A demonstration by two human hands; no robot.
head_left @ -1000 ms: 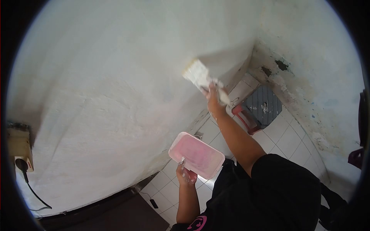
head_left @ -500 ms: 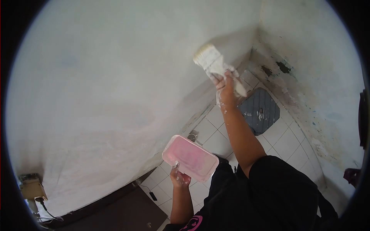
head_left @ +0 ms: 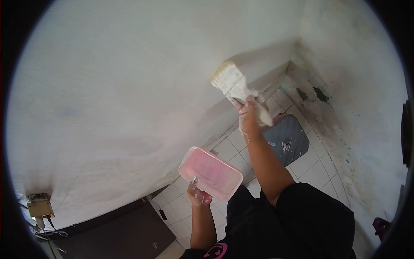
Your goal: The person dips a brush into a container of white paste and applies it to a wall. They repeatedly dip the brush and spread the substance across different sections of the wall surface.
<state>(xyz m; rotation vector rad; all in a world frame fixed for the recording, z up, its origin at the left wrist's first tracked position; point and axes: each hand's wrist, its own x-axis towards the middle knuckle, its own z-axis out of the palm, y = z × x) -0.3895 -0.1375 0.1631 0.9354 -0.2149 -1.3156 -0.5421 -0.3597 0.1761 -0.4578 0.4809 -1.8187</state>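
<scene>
A wide paintbrush (head_left: 235, 83), its head coated in white paint, is gripped by the handle in my right hand (head_left: 249, 113). Its pale bristles point up and left, right at the wall (head_left: 129, 99). White smears cover the fingers and wrist of that hand. Lower down, my left hand (head_left: 199, 194) holds a pink plastic tray (head_left: 211, 172) by its near edge, with the thumb over the rim. The tray's inside has a whitish film on it. Paint spots mark my left fingers too.
A grey stool (head_left: 288, 140) with white splashes stands on the white tiled floor (head_left: 317, 175) by the corner. The right wall (head_left: 345, 108) has peeling patches. At lower left are a socket box (head_left: 41, 207) with cables and a dark brown surface (head_left: 116, 233).
The brush and my right hand have moved down and slightly left in the view. The tray sits a little higher and further left. The camera view has shifted somewhat.
</scene>
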